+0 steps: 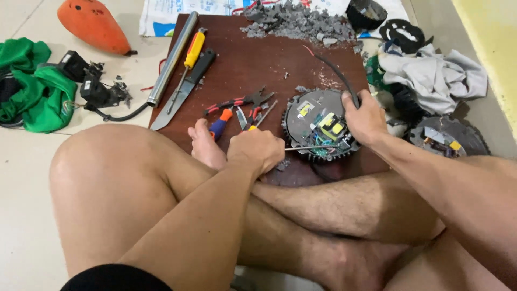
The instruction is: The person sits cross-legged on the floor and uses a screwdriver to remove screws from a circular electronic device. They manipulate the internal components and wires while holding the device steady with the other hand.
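Note:
A round black lamp housing (319,125) with an exposed circuit board and yellow parts lies on a dark brown board (253,59). My right hand (365,117) grips the housing's right edge. My left hand (256,150) is closed around a screwdriver handle; its thin metal shaft (311,147) reaches right into the housing's lower part. I sit cross-legged, with my bare foot (206,145) resting on the board beside the left hand.
Pliers (237,101), a blue-orange tool (221,124), a knife (183,91), a yellow screwdriver (194,48) and a metal tube (172,59) lie on the board. Grey rubble (296,21) sits at its far edge. Cloth (431,70), another housing (449,137), green fabric (32,86), orange shell (91,24).

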